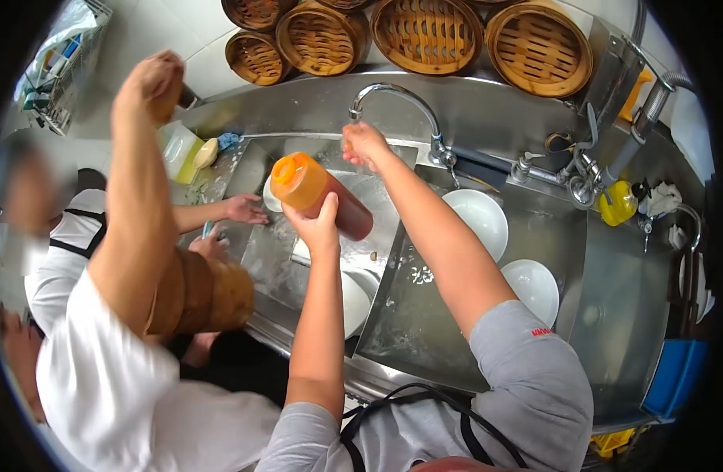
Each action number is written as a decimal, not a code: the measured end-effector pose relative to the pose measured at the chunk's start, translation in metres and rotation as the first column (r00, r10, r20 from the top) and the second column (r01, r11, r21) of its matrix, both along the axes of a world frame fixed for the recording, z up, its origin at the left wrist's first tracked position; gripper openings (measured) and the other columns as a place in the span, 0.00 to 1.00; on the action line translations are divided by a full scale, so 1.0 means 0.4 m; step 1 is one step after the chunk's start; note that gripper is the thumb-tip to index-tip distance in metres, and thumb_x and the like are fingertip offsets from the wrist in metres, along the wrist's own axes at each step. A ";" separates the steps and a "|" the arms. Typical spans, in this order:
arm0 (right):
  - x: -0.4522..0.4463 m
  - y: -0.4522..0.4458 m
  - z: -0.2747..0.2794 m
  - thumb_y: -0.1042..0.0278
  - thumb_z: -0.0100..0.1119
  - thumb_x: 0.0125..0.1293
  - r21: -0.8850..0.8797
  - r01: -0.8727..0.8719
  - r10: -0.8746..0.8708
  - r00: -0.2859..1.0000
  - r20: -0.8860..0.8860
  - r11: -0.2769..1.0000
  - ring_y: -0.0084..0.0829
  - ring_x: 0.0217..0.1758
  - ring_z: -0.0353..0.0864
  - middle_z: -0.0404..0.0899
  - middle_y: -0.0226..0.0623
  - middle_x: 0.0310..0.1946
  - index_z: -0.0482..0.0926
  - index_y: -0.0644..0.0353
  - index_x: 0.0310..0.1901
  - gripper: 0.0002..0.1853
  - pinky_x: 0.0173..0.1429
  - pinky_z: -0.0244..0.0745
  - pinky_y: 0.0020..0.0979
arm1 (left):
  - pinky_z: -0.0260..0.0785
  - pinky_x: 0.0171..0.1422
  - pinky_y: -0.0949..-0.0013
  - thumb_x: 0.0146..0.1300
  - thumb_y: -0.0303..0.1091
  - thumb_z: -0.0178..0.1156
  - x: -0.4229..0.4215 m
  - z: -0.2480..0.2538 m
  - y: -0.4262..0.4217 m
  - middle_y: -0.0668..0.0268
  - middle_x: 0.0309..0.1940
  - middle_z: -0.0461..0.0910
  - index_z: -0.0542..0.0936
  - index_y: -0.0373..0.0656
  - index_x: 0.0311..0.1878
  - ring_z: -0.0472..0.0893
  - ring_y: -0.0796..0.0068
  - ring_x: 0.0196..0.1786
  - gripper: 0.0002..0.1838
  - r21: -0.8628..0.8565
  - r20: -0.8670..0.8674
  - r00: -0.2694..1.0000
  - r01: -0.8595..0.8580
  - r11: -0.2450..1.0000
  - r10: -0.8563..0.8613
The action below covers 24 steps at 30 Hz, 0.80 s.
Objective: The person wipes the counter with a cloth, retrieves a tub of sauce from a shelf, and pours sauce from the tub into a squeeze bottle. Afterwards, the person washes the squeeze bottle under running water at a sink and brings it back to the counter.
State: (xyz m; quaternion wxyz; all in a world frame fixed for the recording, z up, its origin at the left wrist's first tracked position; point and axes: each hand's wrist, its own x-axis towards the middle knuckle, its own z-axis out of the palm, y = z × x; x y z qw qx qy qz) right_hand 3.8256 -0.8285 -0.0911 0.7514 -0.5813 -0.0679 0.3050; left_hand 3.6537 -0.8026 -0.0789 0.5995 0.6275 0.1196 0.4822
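My left hand (318, 228) is wrapped round a squeeze bottle (352, 211) that holds dark red-brown liquid. The bottle is tilted over the left sink basin, its orange top toward the upper left. My right hand (365, 147) is raised right under the mouth of the curved metal faucet (401, 88), fingers curled together; whether anything small is inside them is hidden. White bowls (481, 220) lie in the middle basin, and a white dish (354, 303) rests below the bottle in the left basin.
Bamboo steamers (428, 35) line the shelf behind the sink. Co-workers crowd the left, one with an arm (133, 189) raised, near stacked wooden steamers (200, 295). A yellow bottle (618, 203) and hoses stand at right. A blue bin (676, 377) hangs at lower right.
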 end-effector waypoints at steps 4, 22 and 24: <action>0.009 -0.042 0.057 0.59 0.52 0.57 0.032 -0.056 0.053 0.995 0.088 0.998 0.24 0.23 0.73 0.71 0.32 0.28 0.64 0.59 0.50 0.22 0.23 0.67 0.25 | 0.59 0.56 0.68 0.44 0.25 0.63 0.107 -0.055 0.023 0.62 0.47 0.66 0.59 0.39 0.52 0.68 0.71 0.50 0.31 -0.101 -0.004 0.999 0.051 0.994 -0.051; 0.044 -0.070 0.049 0.71 0.44 0.54 -0.002 -0.284 0.255 0.859 0.445 0.959 0.31 0.45 0.72 0.72 0.41 0.43 0.69 0.57 0.53 0.21 0.53 0.66 0.28 | 0.61 0.55 0.68 0.43 0.26 0.64 0.228 -0.126 0.047 0.62 0.46 0.66 0.60 0.39 0.51 0.68 0.72 0.50 0.31 -0.036 -0.107 0.986 0.128 0.991 -0.131; 0.052 -0.057 0.032 0.72 0.44 0.53 -0.305 -0.234 0.375 0.722 0.582 0.923 0.36 0.48 0.72 0.69 0.45 0.47 0.68 0.51 0.55 0.24 0.54 0.65 0.30 | 0.60 0.55 0.69 0.41 0.28 0.65 0.226 -0.153 0.071 0.61 0.46 0.65 0.60 0.38 0.51 0.68 0.71 0.49 0.33 -0.053 -0.125 0.987 0.098 0.994 -0.104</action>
